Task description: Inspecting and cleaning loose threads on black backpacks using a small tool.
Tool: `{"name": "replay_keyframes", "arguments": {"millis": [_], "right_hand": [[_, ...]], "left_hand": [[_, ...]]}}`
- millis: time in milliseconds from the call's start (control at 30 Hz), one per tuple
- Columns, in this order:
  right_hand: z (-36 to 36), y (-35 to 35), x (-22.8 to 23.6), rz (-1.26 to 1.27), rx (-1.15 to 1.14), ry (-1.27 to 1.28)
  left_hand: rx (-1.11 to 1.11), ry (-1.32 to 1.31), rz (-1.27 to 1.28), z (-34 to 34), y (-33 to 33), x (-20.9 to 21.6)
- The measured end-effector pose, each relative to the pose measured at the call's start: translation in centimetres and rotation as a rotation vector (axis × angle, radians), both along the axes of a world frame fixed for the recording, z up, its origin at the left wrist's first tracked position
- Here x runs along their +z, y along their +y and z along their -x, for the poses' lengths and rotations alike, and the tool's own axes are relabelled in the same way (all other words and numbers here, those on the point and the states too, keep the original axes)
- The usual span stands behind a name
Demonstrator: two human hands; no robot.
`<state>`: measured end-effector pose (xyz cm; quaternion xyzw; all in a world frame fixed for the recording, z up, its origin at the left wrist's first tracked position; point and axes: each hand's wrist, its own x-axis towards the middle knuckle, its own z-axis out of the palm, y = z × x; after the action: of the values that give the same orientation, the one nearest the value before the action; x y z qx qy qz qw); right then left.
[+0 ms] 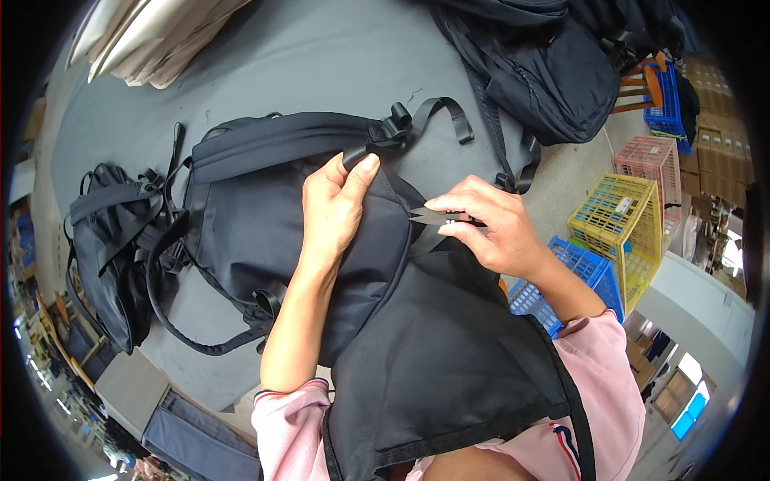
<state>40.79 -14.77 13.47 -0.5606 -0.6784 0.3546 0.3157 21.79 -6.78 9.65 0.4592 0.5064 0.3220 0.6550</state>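
Note:
A black backpack [265, 216] lies on the grey table in front of me, its padded shoulder strap [281, 140] running across the far side. My left hand [337, 200] pinches a piece of black webbing [354, 155] between thumb and fingers, near the strap's buckle end. Small thread snips [437, 216] sit in my right hand [489, 224], their pointed metal blades apart and directed left at the backpack's edge. Beyond my hands, a loose webbing tail [457, 120] curls over the tabletop. What the right palm covers is hidden.
Another black backpack [112, 248] rests at the left, and more dark bags [553, 88] lie at the far right. Beige bags [152, 40] are stacked at the far left of the grey table [321, 64]. Yellow [613, 208], blue [589, 268] and pink crates [654, 160] stand on the right.

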Motion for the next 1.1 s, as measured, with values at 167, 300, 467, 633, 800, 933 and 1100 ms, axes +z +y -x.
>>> {"name": "replay_keyframes", "arguments": {"millis": [167, 300, 467, 633, 800, 933, 1100], "right_hand": [[0.8, 0.1, -0.2, -0.086, -0.021, -0.034], [1.0, -0.1, -0.5, -0.132, -0.065, -0.064], [1.0, -0.5, -0.3, -0.191, -0.056, -0.123], [1.5, -0.6, -0.5, -0.103, -0.141, -0.03], [0.7, -0.2, -0.3, -0.153, -0.17, -0.055], [0.3, 0.6, 0.0, -0.282, -0.042, -0.224], [0.0, 1.4, 1.0, -0.346, 0.056, -0.39]], "left_hand": [[0.003, -0.002, 0.001, 0.2, 0.0, -0.7], [0.009, 0.004, -0.008, 0.1, 0.0, -0.6], [0.019, -0.002, 0.004, 0.0, -0.1, -0.4], [-0.03, 0.085, -0.187, 0.2, -0.2, -1.0], [-0.05, 0.027, -0.219, 0.4, -0.3, -0.5], [-0.034, 0.042, -0.156, 0.2, -0.2, -0.7], [-0.067, 0.054, -0.116, 0.4, 0.0, -1.3]]}}
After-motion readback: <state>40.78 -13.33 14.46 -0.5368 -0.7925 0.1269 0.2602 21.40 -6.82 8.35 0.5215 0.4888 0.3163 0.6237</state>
